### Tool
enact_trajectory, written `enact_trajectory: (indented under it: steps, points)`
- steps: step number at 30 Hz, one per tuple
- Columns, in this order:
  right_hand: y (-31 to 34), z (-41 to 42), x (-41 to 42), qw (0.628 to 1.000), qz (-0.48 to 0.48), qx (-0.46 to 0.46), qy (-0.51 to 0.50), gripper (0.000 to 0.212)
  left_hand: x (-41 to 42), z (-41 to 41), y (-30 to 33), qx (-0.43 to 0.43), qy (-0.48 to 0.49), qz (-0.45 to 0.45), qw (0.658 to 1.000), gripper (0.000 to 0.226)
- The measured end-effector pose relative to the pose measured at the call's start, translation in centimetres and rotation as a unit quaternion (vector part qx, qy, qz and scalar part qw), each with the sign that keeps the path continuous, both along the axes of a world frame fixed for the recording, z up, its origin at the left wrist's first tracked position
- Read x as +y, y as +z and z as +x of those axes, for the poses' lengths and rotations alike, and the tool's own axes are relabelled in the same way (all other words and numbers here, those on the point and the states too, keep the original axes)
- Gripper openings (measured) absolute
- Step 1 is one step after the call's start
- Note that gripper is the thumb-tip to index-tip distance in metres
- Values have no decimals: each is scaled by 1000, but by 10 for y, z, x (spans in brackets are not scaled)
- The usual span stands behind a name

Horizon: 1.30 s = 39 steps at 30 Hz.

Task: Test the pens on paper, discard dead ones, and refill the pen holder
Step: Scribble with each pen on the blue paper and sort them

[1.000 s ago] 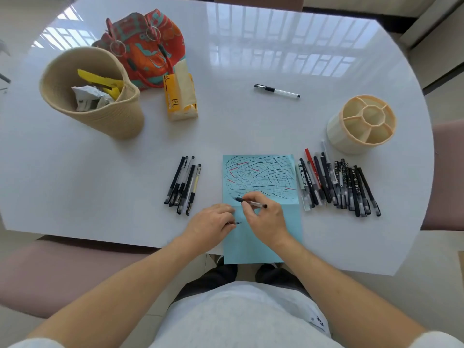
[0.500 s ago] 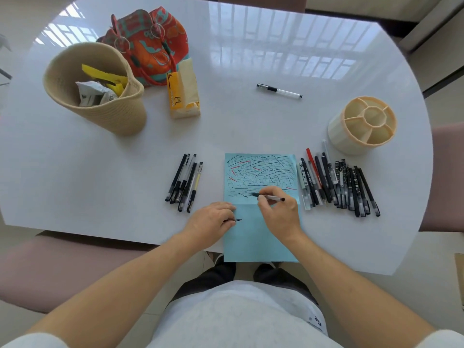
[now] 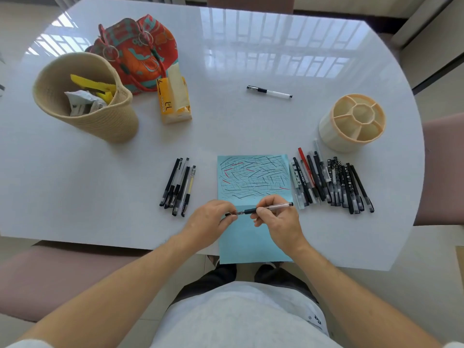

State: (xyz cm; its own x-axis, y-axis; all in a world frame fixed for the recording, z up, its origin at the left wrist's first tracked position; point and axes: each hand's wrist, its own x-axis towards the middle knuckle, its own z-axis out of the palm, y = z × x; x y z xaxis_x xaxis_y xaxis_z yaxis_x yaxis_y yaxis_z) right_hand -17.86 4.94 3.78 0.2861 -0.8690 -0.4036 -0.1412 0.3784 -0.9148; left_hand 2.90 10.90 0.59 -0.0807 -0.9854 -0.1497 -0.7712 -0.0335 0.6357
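My right hand [image 3: 277, 221] grips a clear-barrelled pen [image 3: 275, 207] held level over the blue paper [image 3: 253, 177], tip pointing left. My left hand [image 3: 209, 222] pinches its black cap [image 3: 229, 214] just at the pen's tip. The paper's upper half is full of black, blue and red strokes. A small group of pens [image 3: 178, 187] lies left of the paper, a large pile of pens [image 3: 331, 183] right of it. The cream pen holder [image 3: 352, 121], with empty compartments, stands behind that pile. One lone pen [image 3: 270, 92] lies far back.
A woven basket [image 3: 85, 96] with crumpled paper and yellow scraps stands at back left, beside an orange patterned bag [image 3: 140, 51] and a yellow tissue pack [image 3: 174, 97]. The white table [image 3: 75, 172] curves away at the right. Pink chairs flank the table.
My right hand lifted the pen off the scribbled area and swung it level. The pen's tip now meets the cap in my left hand.
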Motion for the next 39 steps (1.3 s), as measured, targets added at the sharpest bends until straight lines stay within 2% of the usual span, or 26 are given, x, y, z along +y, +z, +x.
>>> enact_trajectory:
  steps: [5,10,14,18,20,22,24,26,28,30,33,36,39]
  points:
    - [-4,-3,-1,999,36,-2,20,6,-4,-8,9,-19,-16,0,1000,13]
    - [-4,-2,2,998,55,-29,-27,5,-13,-17,16,-31,-33,4,999,14]
    - [-3,-2,-1,996,66,-24,-56,7,-19,-26,18,-27,-28,0,999,13]
    - [0,-9,-12,997,71,3,-32,9,-27,-30,17,-7,-31,9,999,13]
    - [2,-15,-22,997,74,15,-9,9,-33,-31,16,6,-28,23,999,15]
    - [6,-28,-44,997,74,19,-32,7,-40,-30,13,10,-11,26,1000,26]
    - [11,-50,-78,993,59,85,-58,8,-44,-24,8,-6,6,13,1000,39]
    - [16,-78,-114,972,13,236,-11,8,-44,-16,3,-34,17,-6,999,45]
    - [16,-99,-140,926,-22,371,66,6,-44,-7,-2,-68,30,-7,997,51]
    - [10,-109,-154,878,-42,455,141,15,-43,-1,-7,-89,50,14,995,60]
    - [3,-109,-159,836,-77,501,209,17,-45,7,-12,-107,62,53,991,73]
    - [-1,-105,-159,825,-104,508,226,43,-47,14,-15,-133,46,85,986,84]
    - [-4,-101,-161,813,-144,519,222,39,-50,16,-15,-162,36,97,981,88]
